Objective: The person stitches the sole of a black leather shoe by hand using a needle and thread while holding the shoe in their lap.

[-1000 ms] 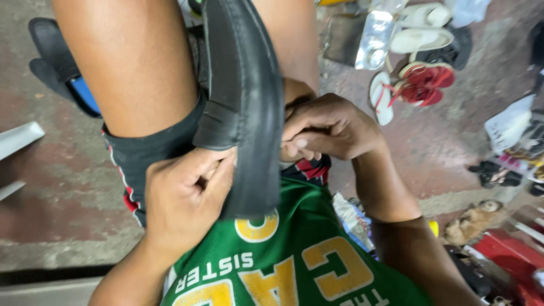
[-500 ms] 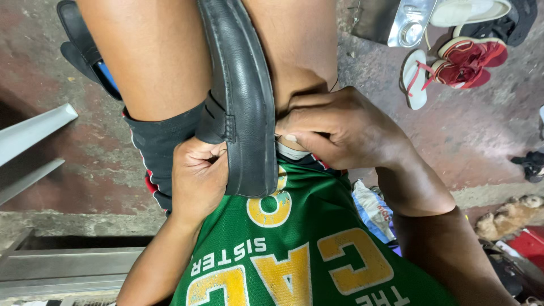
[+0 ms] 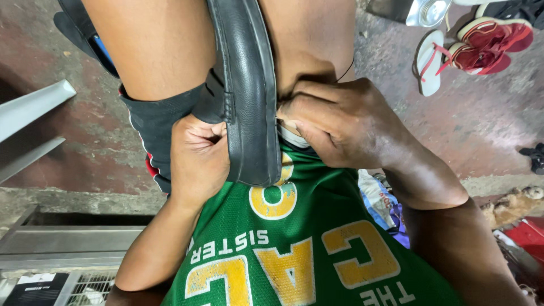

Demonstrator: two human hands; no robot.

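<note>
The black leather shoe stands on edge between the knees, above the green jersey. The left hand curls its fingers shut on the near side; the right hand pinches the opposite edge. A firm, even grip suits this. Red sandals lie far right on the floor, well apart; only the thighs crowd the shoe

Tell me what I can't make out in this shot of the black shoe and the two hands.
Head view:
- black shoe: toe cut off by the top edge.
- right hand: fingertips hidden behind the shoe, so anything held is unseen.
- left hand: grip partly tucked under the shoe's edge.
- red sandals: partly cropped at the top edge.
</note>
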